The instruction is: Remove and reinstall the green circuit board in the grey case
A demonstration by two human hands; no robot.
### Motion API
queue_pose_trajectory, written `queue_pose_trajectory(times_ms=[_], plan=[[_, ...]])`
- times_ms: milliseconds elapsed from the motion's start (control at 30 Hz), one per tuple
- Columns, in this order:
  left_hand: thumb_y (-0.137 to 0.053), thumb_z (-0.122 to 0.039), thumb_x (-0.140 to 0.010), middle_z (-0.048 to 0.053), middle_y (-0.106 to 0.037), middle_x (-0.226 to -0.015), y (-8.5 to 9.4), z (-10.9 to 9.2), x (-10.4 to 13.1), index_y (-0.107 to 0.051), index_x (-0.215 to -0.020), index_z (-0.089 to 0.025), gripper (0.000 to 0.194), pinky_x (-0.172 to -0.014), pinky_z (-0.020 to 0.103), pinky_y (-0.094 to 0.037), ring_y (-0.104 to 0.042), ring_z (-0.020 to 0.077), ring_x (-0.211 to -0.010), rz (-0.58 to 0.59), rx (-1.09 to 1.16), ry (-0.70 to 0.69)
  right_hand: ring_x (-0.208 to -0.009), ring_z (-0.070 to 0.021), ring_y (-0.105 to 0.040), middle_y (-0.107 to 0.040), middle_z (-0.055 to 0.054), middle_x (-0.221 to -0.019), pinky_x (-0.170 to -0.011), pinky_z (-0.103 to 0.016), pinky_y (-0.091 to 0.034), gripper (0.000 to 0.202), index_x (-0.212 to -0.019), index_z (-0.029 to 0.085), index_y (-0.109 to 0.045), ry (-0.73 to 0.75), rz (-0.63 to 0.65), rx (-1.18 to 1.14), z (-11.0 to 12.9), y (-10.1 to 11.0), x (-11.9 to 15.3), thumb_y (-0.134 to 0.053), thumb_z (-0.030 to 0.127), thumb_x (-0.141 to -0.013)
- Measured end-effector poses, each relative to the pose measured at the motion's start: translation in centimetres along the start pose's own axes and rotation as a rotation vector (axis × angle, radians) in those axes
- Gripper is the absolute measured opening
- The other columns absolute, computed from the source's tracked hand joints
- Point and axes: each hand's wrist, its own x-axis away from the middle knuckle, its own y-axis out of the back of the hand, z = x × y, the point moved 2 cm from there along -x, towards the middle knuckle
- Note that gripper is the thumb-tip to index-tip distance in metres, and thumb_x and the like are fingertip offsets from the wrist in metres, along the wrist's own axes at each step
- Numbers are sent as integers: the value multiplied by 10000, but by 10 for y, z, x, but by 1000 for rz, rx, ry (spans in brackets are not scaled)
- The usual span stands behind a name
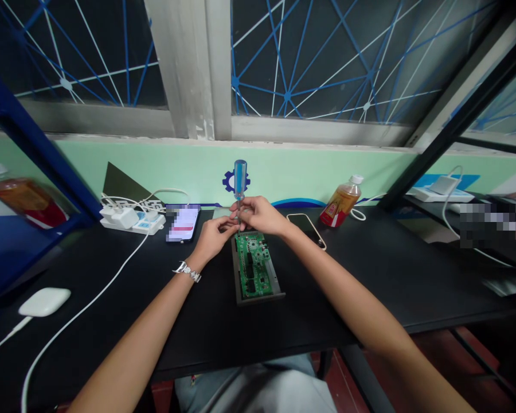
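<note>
Two bare hands meet over a green circuit board (pixel 254 267), their fingertips gathered around the thin shaft of a screwdriver (pixel 240 179). Its clear blue handle stands nearly upright above the grip, untouched by either palm. The right hand (pixel 258 215) appears to pinch the shaft between thumb and fingers. The left hand (pixel 217 234) comes in from the other side with thumb and fingers drawn close together; whether it pinches the shaft, a small part or nothing is too small to tell.

Directly below the grip is the far end of the board, which stretches from there toward the person's body. It sits in a shallow metal frame (pixel 264 298) on a black table (pixel 198 327). Left of the grip lies a phone with a lit screen (pixel 183 222); to its right are a dark phone in a pale case (pixel 308 228) and, farther out, a drink bottle (pixel 340 205).

The screwdriver should be light and stiff, its smooth handle perhaps a little slippery; the handle is the place for turning, the shaft for steadying. The board is probably light and rigid, with small parts that could be easily scratched or knocked, so the frame's bare long edges look the safest hold.
</note>
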Motion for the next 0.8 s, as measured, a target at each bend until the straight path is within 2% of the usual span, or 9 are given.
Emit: queue_pose_trajectory(times_ms=[133,267,367,467,633,700,800], plan=[[-706,-354,-840,76,-779,-920,-8,-3,-1,-729,-1005,-145,267,-821,342,-567,-731,238,-875,12,36,-23,-623,-136,-674,-705,-61,-848,-584,-256,-519,271,-1126,109,-621,27,19,107,1,-3,1,-584,258,-903],[-703,-355,-836,87,-779,-898,-16,-2,-3,-725,-893,-131,232,-826,351,-566,-733,250,-876,8,89,-2,-587,-134,-658,-700,-33,-763,-584,-257,-495,251,-1092,123,-650,84,-40,291,0,-3,1,-594,271,-898],[-718,-406,-830,94,-778,-878,-17,-2,-3,-735,-873,-122,287,-817,356,-569,-734,256,-859,-4,76,21,-582,-142,-670,-704,-37,-807,-564,-260,-508,190,-1002,139,-635,92,-110,256,-4,-1,-1,-643,258,-855],[-728,-439,-830,103,-778,-912,-15,-3,-1,-744,-935,-120,337,-820,349,-568,-732,252,-880,22,97,32,-607,-163,-692,-694,-34,-783,-549,-264,-530,147,-895,158,-596,78,-139,138,-9,2,-2,-682,253,-823],[-697,-436,-865,115,-768,-1053,-5,-2,1,-750,-1023,-138,342,-903,366,-554,-719,250,-984,58,93,29,-624,-167,-696,-682,-25,-717,-535,-256,-534,148,-925,154,-611,18,-61,-10,-10,4,-3,-659,272,-849],[-694,-433,-867,109,-769,-1038,-2,-1,1,-749,-1015,-144,329,-885,361,-558,-721,246,-969,44,71,24,-638,-157,-691,-693,-35,-746,-537,-244,-521,167,-968,141,-636,5,-48,4,-8,4,-3,-636,272,-865],[-710,-430,-851,95,-773,-953,-1,0,1,-744,-959,-146,306,-805,339,-567,-725,230,-874,-2,4,21,-604,-130,-656,-708,-46,-812,-550,-245,-496,178,-983,131,-668,48,-92,151,-6,4,-2,-626,263,-869]])
